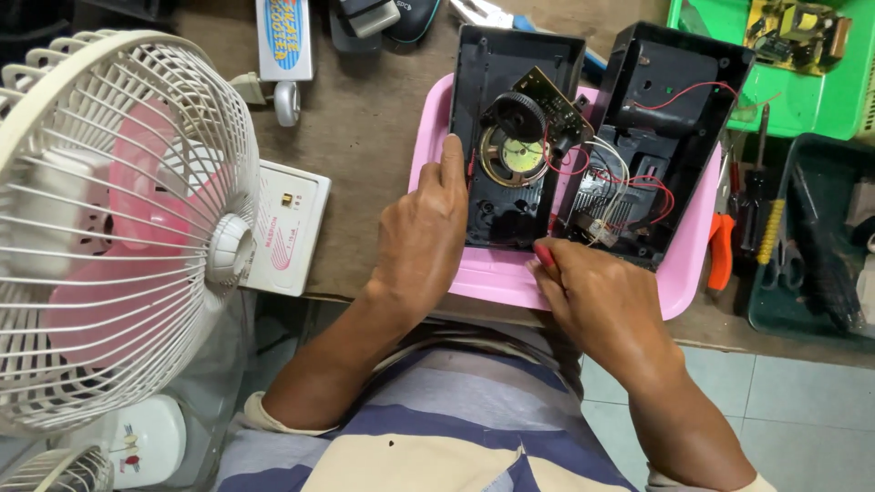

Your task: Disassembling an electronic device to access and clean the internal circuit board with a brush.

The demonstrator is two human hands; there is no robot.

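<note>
Radio guts all over the place: the black front shell lies open-side up in a pink tray on the brown workbench, with the round speaker and a small circuit board showing inside. Right beside it sits the black back shell, tilted, tied to the front by red and white wires.

Left hand rests flat against the front shell's left edge, index finger stretched up along the rim, so it steadies rather than grasps. Right hand is clenched around a red-handled tool at the shell's bottom corner; the tip is hidden, can't tell what kind it is.

Lots crowding round: a white fan with pink blades fills the left side, a white box just beside it. Orange-handled pliers lie right of the tray, near a dark bin of tools and a green tray holding another board.
</note>
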